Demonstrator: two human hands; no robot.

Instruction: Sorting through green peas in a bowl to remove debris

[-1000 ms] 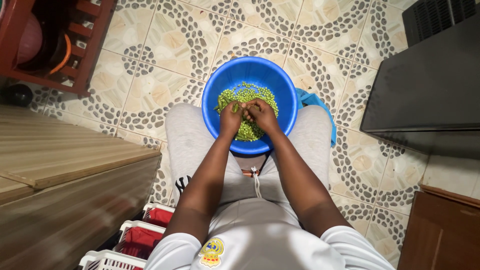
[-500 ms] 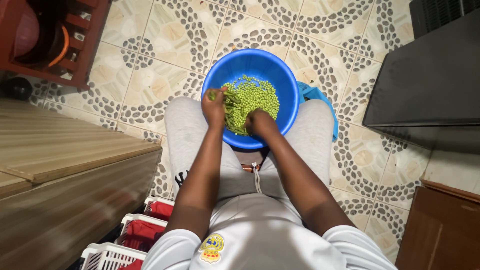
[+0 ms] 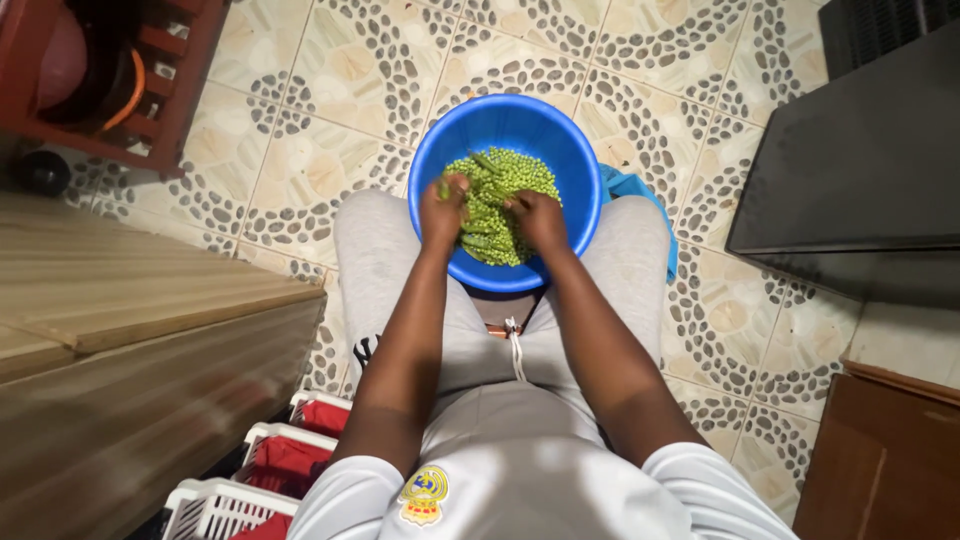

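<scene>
A blue basin (image 3: 430,165) sat between the person's knees at upper centre of the frame, half filled with green peas and pods (image 3: 500,185). The left hand (image 3: 443,208) was curled closed on a pod at the heap's left edge; the right hand (image 3: 538,217) pressed into the heap, its grip hidden. Pods looked light, soft and a little slippery, best pinched at the ends. Below lay a pebble-patterned tile floor (image 3: 330,120), with a wooden counter (image 3: 120,300) at left and a dark cabinet (image 3: 850,170) at right.
</scene>
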